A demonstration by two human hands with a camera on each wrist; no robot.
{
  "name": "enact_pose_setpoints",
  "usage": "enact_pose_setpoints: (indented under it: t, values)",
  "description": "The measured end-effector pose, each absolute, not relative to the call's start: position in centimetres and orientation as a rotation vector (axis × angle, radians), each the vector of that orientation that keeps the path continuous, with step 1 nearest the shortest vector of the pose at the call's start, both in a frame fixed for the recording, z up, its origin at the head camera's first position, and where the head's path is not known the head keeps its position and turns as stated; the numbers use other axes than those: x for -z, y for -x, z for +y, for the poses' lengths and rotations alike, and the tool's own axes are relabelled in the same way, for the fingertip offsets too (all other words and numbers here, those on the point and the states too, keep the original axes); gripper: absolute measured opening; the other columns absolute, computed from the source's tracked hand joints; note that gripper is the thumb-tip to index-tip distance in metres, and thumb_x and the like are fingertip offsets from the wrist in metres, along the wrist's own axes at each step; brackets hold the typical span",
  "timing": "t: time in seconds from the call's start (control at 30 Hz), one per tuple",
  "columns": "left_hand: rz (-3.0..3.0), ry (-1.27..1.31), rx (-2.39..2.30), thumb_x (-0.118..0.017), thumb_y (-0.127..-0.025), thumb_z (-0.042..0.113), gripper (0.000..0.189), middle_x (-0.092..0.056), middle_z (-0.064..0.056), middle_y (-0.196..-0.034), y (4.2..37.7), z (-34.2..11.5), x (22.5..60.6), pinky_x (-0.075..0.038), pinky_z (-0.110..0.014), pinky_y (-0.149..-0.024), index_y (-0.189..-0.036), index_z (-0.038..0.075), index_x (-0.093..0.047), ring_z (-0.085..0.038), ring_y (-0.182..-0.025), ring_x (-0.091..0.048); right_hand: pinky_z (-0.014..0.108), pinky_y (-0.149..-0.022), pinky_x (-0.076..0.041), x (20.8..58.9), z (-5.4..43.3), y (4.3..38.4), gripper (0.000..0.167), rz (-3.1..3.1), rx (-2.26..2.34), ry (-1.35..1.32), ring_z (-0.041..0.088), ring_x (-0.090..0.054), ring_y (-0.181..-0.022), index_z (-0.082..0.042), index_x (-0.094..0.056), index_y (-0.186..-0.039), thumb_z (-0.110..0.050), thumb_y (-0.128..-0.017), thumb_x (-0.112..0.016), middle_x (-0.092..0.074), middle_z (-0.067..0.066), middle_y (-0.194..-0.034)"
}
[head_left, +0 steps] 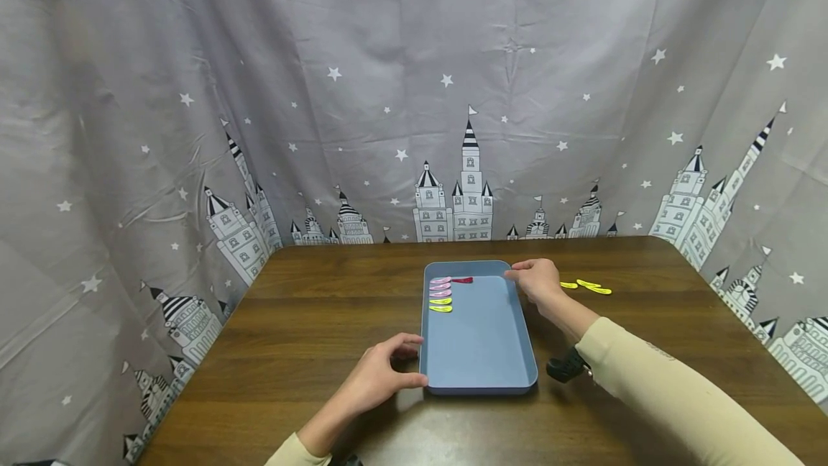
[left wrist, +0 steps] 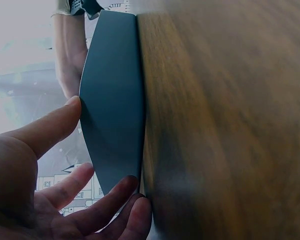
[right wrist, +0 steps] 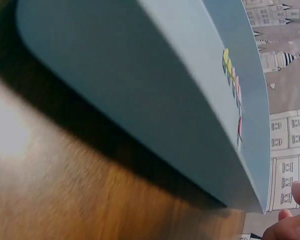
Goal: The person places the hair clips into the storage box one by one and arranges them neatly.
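Note:
A blue-grey rectangular tray (head_left: 479,391) sits on the wooden table between both hands. My left hand (head_left: 382,374) rests against its near left side, thumb by the corner and fingers spread along the wall; the left wrist view shows the thumb tip (left wrist: 73,101) at the rim. At the far right corner, my right hand (head_left: 538,280) has its fingertips right by the rim. Along the tray's left wall, pink snap hair clips (head_left: 440,293) and two yellow snap clips (head_left: 440,309) form a column. Beside the top pink one lies a red clip (head_left: 462,280).
Several yellow snap clips (head_left: 594,287) lie on the table (head_left: 310,329) to the right of the tray, beyond the right hand. A grey curtain (head_left: 362,128) printed with castles and stars hangs behind the table's far edge.

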State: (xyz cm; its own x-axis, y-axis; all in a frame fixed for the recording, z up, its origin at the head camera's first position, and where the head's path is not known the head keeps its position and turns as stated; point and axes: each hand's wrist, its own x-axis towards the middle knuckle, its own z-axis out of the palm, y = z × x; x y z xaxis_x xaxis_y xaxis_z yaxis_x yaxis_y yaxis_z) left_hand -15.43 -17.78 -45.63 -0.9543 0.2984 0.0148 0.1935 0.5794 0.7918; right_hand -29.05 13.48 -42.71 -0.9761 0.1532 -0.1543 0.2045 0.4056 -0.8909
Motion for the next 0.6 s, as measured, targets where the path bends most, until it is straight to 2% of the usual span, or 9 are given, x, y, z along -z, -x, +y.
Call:
enact_pose_setpoints:
  t: [0.1,0.23,0.43,0.5,0.6]
  values:
    - [2.684,-0.420,-1.322,-0.086,-0.079,0.036,0.060,-0.072,-0.008,-0.119,15.5,-17.8,45.6,-0.046,-0.054,-0.097,-0.131,0.016,-0.063,-0.030,-0.116,-0.064,0.027,-0.051,-0.035,42.7,14.2,28.8,0.033,2.596,1.642,-0.318,0.014,-0.041,-0.059,0.001,-0.069,-0.118,-0.021,-0.093,-0.070,-0.061,0.011,-0.099]
    - [2.684,-0.417,-1.320,-0.086,-0.079,0.036,0.061,-0.072,-0.008,-0.119,15.5,-17.7,45.6,-0.046,-0.054,-0.097,-0.131,0.016,-0.063,-0.029,-0.116,-0.064,0.028,-0.057,-0.041,42.7,15.2,28.4,0.037,2.621,1.630,-0.313,0.019,-0.049,-0.075,0.002,-0.069,-0.119,-0.023,-0.092,-0.070,-0.063,0.020,-0.122]
    - [2.685,-0.416,-1.321,-0.086,-0.079,0.036,0.061,-0.072,-0.008,-0.119,15.6,-17.7,45.6,-0.045,-0.054,-0.098,-0.131,0.016,-0.063,-0.029,-0.116,-0.064,0.029,-0.056,-0.041,43.4,16.6,28.1,0.039,2.657,1.620,-0.363,0.022,-0.052,-0.076,0.002,-0.069,-0.120,-0.024,-0.091,-0.070,-0.062,0.024,-0.129]
    - [2.684,-0.418,-1.325,-0.086,-0.079,0.036,0.061,-0.072,-0.008,-0.119,15.6,-17.7,45.6,-0.045,-0.054,-0.098,-0.131,0.016,-0.063,-0.029,-0.116,-0.064,0.032,-0.062,-0.044,43.6,16.9,27.9,0.039,2.680,1.610,-0.374,0.026,-0.056,-0.084,0.003,-0.070,-0.119,-0.024,-0.091,-0.070,-0.062,0.025,-0.130]
    - [2.680,-0.421,-1.329,-0.086,-0.079,0.036,0.061,-0.072,-0.008,-0.119,15.6,-17.7,45.6,-0.045,-0.054,-0.098,-0.131,0.016,-0.063,-0.029,-0.116,-0.064,0.041,-0.082,-0.049,44.0,17.3,27.7,0.039,2.697,1.605,-0.388,0.037,-0.058,-0.107,0.004,-0.070,-0.118,-0.024,-0.091,-0.071,-0.060,0.027,-0.133]
